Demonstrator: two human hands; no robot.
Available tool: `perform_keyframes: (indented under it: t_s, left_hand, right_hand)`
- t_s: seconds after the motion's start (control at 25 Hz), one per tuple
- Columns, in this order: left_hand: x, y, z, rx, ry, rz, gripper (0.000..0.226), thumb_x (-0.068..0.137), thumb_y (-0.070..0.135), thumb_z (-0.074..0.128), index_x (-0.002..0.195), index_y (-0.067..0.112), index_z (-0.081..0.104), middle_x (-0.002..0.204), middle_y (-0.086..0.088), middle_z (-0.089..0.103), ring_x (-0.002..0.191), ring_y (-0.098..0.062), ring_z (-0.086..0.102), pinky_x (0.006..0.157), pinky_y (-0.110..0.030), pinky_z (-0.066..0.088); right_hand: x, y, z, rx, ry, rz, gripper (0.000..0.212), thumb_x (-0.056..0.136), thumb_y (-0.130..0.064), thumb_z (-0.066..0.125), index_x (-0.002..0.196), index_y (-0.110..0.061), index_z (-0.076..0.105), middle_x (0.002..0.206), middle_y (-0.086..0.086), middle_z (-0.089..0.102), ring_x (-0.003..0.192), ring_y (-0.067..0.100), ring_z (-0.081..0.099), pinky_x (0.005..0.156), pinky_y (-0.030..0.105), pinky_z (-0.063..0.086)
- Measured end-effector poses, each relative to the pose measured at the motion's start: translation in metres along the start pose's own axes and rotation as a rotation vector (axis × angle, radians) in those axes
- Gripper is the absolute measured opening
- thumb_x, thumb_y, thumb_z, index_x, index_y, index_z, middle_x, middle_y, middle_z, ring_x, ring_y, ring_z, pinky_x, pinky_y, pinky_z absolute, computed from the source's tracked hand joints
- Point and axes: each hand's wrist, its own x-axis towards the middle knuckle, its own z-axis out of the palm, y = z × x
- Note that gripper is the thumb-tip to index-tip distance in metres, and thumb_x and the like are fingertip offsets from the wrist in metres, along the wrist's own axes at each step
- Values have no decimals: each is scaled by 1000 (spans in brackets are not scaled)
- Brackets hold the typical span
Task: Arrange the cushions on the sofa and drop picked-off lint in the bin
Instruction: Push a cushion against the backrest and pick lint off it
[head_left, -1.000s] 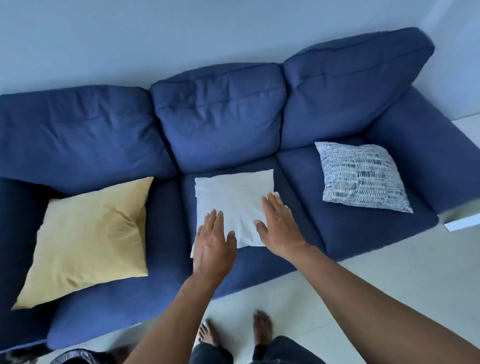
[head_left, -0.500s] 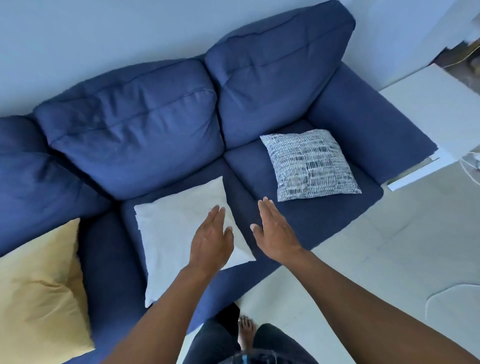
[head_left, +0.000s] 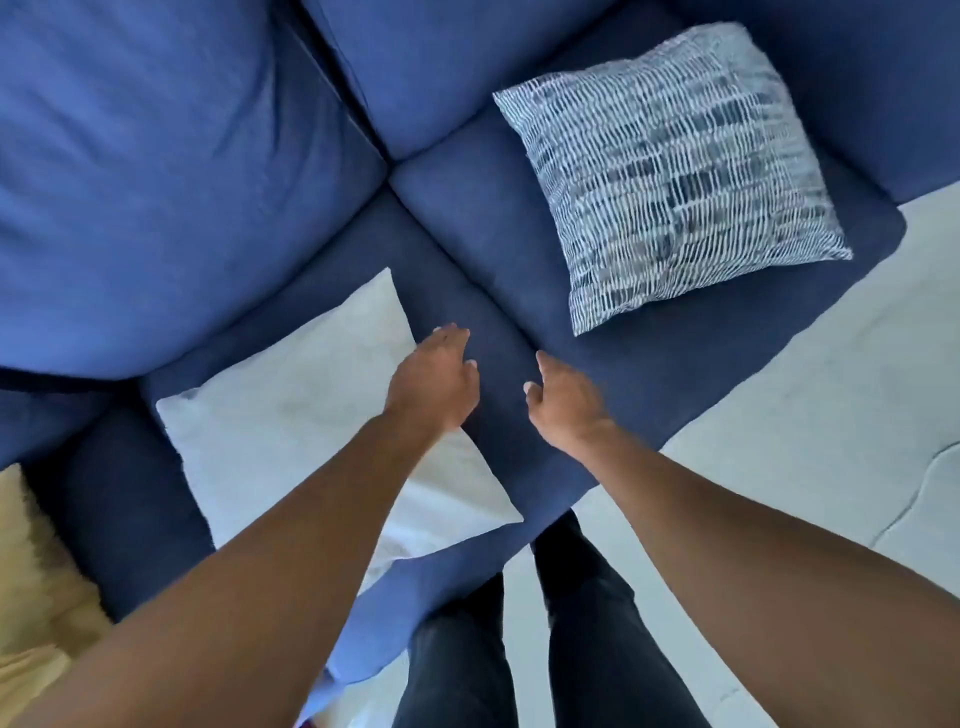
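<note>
Blue sofa: three cushions, two hands.

Matt blue woven cloth covers the sofa; the patterned cushion looks coarser, the floor smooth.

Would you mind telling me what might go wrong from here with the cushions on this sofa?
The white cushion overhangs the front edge of the sofa; a nudge from the left hand might tip it off. The right hand is empty, fingers spread, short of the patterned cushion, which also lies near the edge.
</note>
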Motion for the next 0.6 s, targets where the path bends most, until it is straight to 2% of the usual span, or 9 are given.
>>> perform_keyframes:
  t_s: [0.08,0.16,0.24,0.36,0.48,0.6]
  left_hand:
    - [49,-7,28,49,-36,-4,50,103,24,47,152,11,41,162,-5,37,150,-22,32,120,-37,30]
    - [89,-16,48,114,-77,24,54,103,25,48,152,8,38,163,-9,32,153,-24,26,122,-38,25]
    - [127,-31,67,218,-86,51,65,102,33,50,156,5,27,167,-13,20,156,-27,13,126,-42,13]
    - [167,-50,80,324,-30,44,90,98,58,46,160,3,11,169,-16,3,157,-28,-1,127,-46,-2]
    - [204,-55,79,340,5,-2,109,89,76,40,161,4,0,170,-16,-6,157,-27,-9,127,-47,-6]
    - [239,-58,77,343,-10,-33,118,82,81,40,161,5,-5,170,-14,-9,157,-26,-12,126,-46,-8]
  right_hand:
    - [44,17,21,-4,-42,31,38,101,-22,47,135,-6,48,134,15,57,124,36,54,98,41,44]
    - [72,27,37,-40,-60,20,33,97,-16,48,128,-8,52,128,12,61,119,34,58,94,37,46]
    - [93,33,54,-75,-78,-5,43,92,-8,49,135,-9,50,132,10,60,123,30,56,100,35,45]
    - [108,33,67,-131,-58,15,51,90,-4,49,141,-7,45,135,13,57,126,30,54,107,35,42]
    - [115,27,83,-165,-8,41,61,91,-6,50,149,-3,32,141,18,48,128,32,50,110,34,38]
    - [132,15,88,-136,-1,157,52,92,-11,52,143,-9,39,140,19,45,123,34,53,106,39,42]
